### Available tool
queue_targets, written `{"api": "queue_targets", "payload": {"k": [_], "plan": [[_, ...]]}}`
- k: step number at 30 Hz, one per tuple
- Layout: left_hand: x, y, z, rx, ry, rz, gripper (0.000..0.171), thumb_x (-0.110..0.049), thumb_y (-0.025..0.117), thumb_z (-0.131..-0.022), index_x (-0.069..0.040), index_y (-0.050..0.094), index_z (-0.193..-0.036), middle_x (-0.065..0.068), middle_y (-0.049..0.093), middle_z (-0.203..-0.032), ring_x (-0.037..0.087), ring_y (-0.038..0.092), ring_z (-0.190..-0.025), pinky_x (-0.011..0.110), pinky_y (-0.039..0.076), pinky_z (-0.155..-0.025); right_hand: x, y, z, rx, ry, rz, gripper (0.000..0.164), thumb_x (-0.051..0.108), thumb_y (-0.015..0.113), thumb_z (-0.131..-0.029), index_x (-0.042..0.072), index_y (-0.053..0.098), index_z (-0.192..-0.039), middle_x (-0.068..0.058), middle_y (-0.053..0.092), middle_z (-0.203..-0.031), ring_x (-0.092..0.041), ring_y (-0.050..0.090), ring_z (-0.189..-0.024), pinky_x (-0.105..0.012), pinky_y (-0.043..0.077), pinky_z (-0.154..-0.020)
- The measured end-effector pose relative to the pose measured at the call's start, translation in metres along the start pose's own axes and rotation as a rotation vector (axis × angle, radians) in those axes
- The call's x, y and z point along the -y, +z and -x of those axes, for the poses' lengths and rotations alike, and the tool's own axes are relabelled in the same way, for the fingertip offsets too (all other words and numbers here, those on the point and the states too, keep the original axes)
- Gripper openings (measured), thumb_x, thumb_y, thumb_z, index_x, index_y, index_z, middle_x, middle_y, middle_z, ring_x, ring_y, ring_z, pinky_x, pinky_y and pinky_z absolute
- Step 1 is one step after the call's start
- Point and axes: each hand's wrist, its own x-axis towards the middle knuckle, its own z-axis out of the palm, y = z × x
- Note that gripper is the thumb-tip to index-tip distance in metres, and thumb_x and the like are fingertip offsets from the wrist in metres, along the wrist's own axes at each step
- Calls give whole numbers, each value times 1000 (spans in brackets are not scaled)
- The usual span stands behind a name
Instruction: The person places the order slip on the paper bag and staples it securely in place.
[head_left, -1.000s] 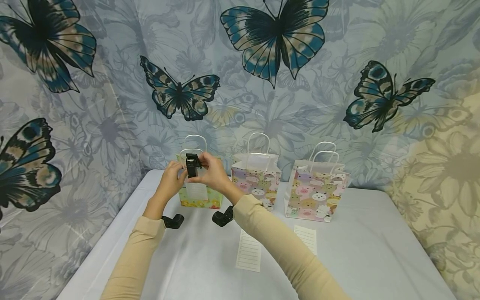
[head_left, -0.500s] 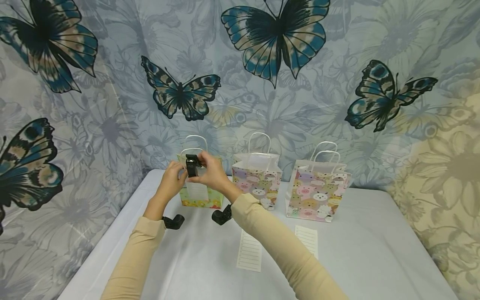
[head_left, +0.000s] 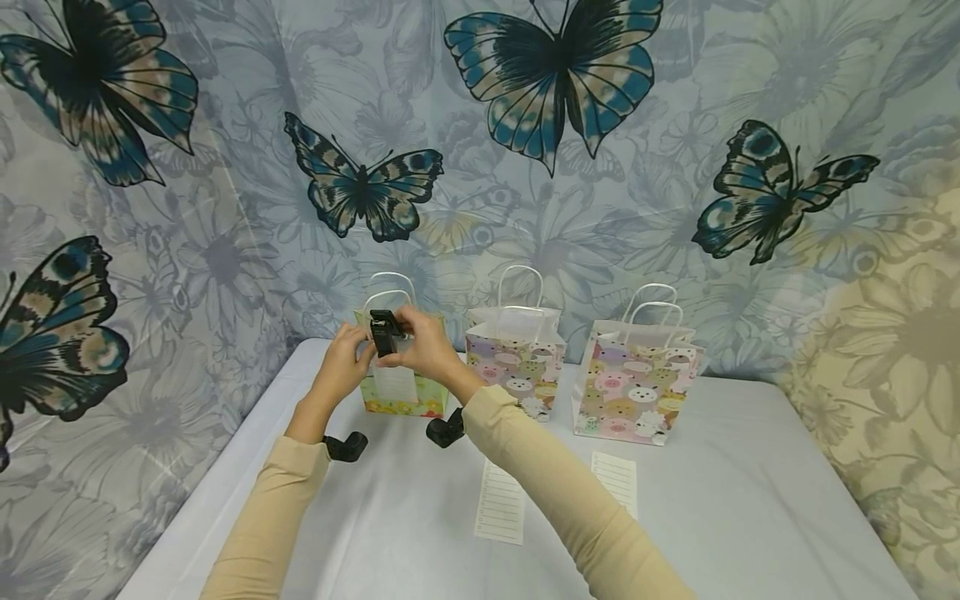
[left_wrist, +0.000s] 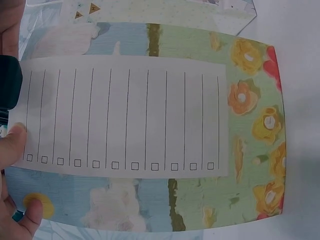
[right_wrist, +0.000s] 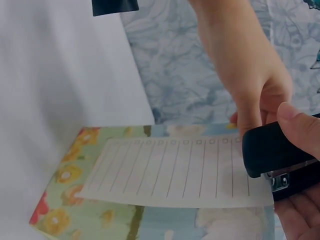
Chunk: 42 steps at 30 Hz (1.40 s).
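In the head view, my right hand (head_left: 429, 346) grips a black stapler (head_left: 383, 335) at the top edge of a green paper gift bag (head_left: 401, 408) with a flower border. A lined checklist sheet (left_wrist: 125, 120) lies flat against the bag's painted front in the left wrist view. My left hand (head_left: 341, 364) pinches the sheet and the bag's top edge together, thumb on the sheet. The right wrist view shows the stapler's jaws around the sheet's top end; whether they press together is hard to tell. Part of the left fingers is hidden behind the bag.
Two pink gift bags with animal faces, one in the middle (head_left: 517, 379) and one at the right (head_left: 637, 392), stand upright on the white table (head_left: 720, 500). Two lined sheets lie in front: one (head_left: 500, 504) near the right forearm, another (head_left: 617, 479) partly under that sleeve.
The stapler has tilted slightly and dipped a little at the bag's top edge. Both hands stay in nearly the same place, and the head view has shifted a touch.
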Motion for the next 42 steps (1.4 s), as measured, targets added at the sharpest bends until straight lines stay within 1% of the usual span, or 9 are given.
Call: {"api": "queue_targets", "payload": {"k": [3, 7, 10, 14, 18, 23, 29, 34, 42], "plan": [[1, 0, 1, -9, 23, 6, 10, -5, 56, -90, -2, 64, -96, 17, 58, -96, 29, 50, -94, 42, 45, -76, -1, 0, 0, 6, 23, 12, 51, 18, 83, -66, 5, 54, -106, -11, 64, -111, -24, 64, -106, -30, 53, -92], [0, 0, 1, -16, 36, 13, 10, -5, 56, -91, -1, 64, -95, 16, 58, -94, 29, 50, -94, 40, 45, -76, 0, 0, 0, 14, 60, 18, 51, 21, 83, -67, 7, 53, -106, -9, 64, -111, -22, 64, -103, -30, 53, -89], [0, 0, 1, -17, 38, 12, 11, -5, 55, -91, -1, 63, -96, 17, 58, -95, 27, 50, -94, 41, 45, -77, -1, 0, 0, 15, 71, 25, 52, 22, 83, -67, 7, 53, -106, -9, 64, -109, -22, 64, -101, -29, 53, -88], [-1, 0, 2, -12, 25, 8, 9, -6, 56, -90, -1, 63, -95, 17, 57, -99, 28, 50, -95, 44, 47, -80, -3, 1, -1, 10, 47, 41, 53, 23, 84, -66, 6, 52, -105, -10, 65, -106, -22, 65, -97, -30, 54, -86], [-1, 0, 1, -6, 16, 4, 8, -7, 58, -90, -2, 62, -93, 17, 59, -103, 28, 50, -98, 46, 47, -87, -5, 2, -1, 1, 6, 46, 53, 21, 84, -64, 4, 51, -102, -12, 66, -105, -24, 66, -96, -33, 54, -86], [-1, -1, 1, 10, 13, 4, 9, -9, 57, -91, -3, 62, -93, 17, 61, -104, 27, 49, -99, 47, 46, -89, -7, 3, 0, -1, -24, 42, 52, 20, 84, -64, 4, 50, -100, -13, 66, -104, -25, 67, -95, -35, 55, -86], [1, -1, 1, 6, 24, 6, 9, -10, 56, -91, -4, 63, -95, 17, 62, -105, 27, 49, -100, 48, 46, -90, -9, 3, 0, 12, -14, 42, 52, 22, 83, -66, 5, 50, -103, -11, 66, -107, -23, 67, -98, -30, 54, -86], [1, -1, 1, 7, 25, 10, 9, -9, 57, -91, -4, 63, -95, 17, 61, -106, 28, 49, -100, 48, 46, -89, -9, 4, -1, 20, 6, 32, 52, 23, 83, -66, 6, 51, -104, -11, 66, -108, -23, 66, -98, -29, 54, -86], [3, -1, 1, 7, 30, 4, 9, -10, 57, -90, -5, 63, -94, 17, 61, -106, 27, 49, -101, 47, 46, -88, -9, 5, 0, 6, -3, 44, 52, 23, 83, -66, 5, 52, -104, -12, 66, -105, -23, 67, -95, -32, 55, -85]]}}
